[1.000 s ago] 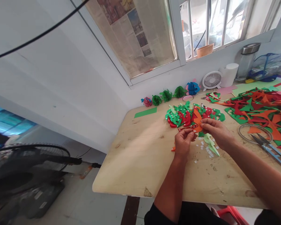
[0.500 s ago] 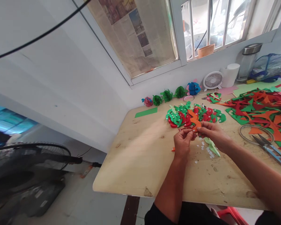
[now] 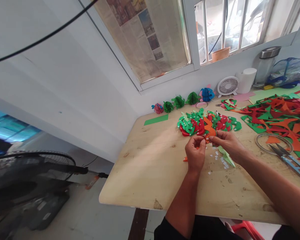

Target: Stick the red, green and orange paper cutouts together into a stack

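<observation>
Just in front of a heap of red and green paper cutouts (image 3: 193,125), my two hands are close together over the wooden table. My right hand (image 3: 225,140) pinches an orange paper piece (image 3: 210,130) between thumb and fingers. My left hand (image 3: 196,148) is closed, its fingertips pinched near the lower end of that piece; what they hold is too small to make out. Small white squares (image 3: 225,164) and a pale green paper piece (image 3: 227,156) lie beside my right wrist.
Scissors (image 3: 288,160) and a metal ring (image 3: 258,143) lie at the right, before a big pile of paper scraps (image 3: 285,116). Folded paper figures (image 3: 179,102), a small white fan (image 3: 227,86) and a glass bottle (image 3: 265,66) line the wall.
My left hand has turned slightly, its fingers now more upright and curled. My right hand has barely shifted and still grips the orange piece.
</observation>
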Demonstrator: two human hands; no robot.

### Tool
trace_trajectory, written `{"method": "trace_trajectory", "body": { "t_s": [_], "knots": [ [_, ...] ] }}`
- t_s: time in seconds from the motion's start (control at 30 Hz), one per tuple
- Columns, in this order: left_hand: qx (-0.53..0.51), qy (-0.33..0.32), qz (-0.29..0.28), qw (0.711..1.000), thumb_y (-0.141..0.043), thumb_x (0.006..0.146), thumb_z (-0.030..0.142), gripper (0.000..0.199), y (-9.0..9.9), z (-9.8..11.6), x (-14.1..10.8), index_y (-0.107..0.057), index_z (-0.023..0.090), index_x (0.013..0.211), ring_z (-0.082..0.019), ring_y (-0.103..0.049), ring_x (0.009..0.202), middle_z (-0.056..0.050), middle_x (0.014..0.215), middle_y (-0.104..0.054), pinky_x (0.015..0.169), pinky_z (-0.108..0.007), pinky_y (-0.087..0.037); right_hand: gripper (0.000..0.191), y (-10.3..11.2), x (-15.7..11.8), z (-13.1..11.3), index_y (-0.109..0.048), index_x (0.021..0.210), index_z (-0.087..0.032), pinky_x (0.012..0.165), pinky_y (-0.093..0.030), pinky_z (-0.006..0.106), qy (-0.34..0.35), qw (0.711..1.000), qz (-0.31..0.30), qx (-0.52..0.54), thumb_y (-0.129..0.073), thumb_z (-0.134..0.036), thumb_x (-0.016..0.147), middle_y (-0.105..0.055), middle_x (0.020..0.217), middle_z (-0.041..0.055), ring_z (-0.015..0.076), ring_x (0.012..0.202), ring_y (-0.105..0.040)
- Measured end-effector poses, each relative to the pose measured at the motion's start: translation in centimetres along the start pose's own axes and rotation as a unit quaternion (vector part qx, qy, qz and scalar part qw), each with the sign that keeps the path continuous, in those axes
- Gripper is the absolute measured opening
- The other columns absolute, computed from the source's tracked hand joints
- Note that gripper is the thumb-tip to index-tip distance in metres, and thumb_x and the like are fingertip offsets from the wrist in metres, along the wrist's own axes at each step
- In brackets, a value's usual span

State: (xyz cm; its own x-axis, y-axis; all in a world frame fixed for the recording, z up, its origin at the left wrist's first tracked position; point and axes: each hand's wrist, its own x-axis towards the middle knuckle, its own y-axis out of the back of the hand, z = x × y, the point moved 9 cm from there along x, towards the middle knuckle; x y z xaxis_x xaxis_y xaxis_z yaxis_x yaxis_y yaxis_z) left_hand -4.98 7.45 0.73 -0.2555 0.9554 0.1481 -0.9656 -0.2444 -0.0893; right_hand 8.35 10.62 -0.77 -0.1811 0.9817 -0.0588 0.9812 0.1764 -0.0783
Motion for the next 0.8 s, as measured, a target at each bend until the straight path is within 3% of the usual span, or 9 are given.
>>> {"method": "trace_trajectory", "body": {
  "t_s": [0.23, 0.43, 0.63, 0.8],
  "knots": [
    [0.164, -0.134, 0.017, 0.977, -0.058, 0.076, 0.022, 0.009, 0.2, 2.3, -0.6, -0.065, 0.019, 0.081, -0.018, -0.060, 0.083, -0.005, 0.082, -0.066, 0.079, -0.031, -0.046, 0.034, 0.0, -0.6, -1.8, -0.064, 0.069, -0.020, 0.051, -0.037, 0.026, 0.043, 0.996, 0.039, -0.061, -0.069, -0.052, 0.062, -0.060, 0.062, 0.0013, 0.0152, 0.058, -0.051],
    [0.255, -0.216, 0.019, 0.942, -0.055, 0.078, 0.017, 0.009, -0.5, 3.5, -1.1, -0.063, 0.019, 0.081, -0.018, -0.059, 0.083, -0.005, 0.082, -0.066, 0.079, -0.032, -0.045, 0.031, -0.1, -0.7, -2.0, -0.063, 0.067, -0.020, 0.048, -0.036, 0.025, 0.055, 0.995, 0.039, -0.069, -0.068, -0.050, 0.063, -0.057, 0.056, 0.0003, 0.0153, 0.057, -0.050],
    [0.324, -0.273, 0.017, 0.906, -0.053, 0.080, 0.015, 0.009, -1.1, 3.9, -1.5, -0.062, 0.017, 0.080, -0.018, -0.057, 0.081, -0.006, 0.080, -0.066, 0.076, -0.032, -0.043, 0.033, -0.3, -0.6, -1.8, -0.062, 0.066, -0.018, 0.049, -0.034, 0.025, 0.050, 0.996, 0.036, -0.071, -0.067, -0.050, 0.062, -0.056, 0.056, -0.0011, 0.0125, 0.054, -0.046],
    [0.350, -0.286, 0.009, 0.892, -0.054, 0.079, 0.014, 0.009, -1.4, 3.8, -1.4, -0.062, 0.018, 0.080, -0.018, -0.057, 0.079, -0.005, 0.078, -0.066, 0.074, -0.031, -0.042, 0.030, -0.3, -0.5, -1.5, -0.061, 0.064, -0.018, 0.049, -0.033, 0.025, 0.044, 0.995, 0.030, -0.084, -0.066, -0.048, 0.064, -0.054, 0.056, -0.0014, 0.0120, 0.053, -0.043]
  ]
}}
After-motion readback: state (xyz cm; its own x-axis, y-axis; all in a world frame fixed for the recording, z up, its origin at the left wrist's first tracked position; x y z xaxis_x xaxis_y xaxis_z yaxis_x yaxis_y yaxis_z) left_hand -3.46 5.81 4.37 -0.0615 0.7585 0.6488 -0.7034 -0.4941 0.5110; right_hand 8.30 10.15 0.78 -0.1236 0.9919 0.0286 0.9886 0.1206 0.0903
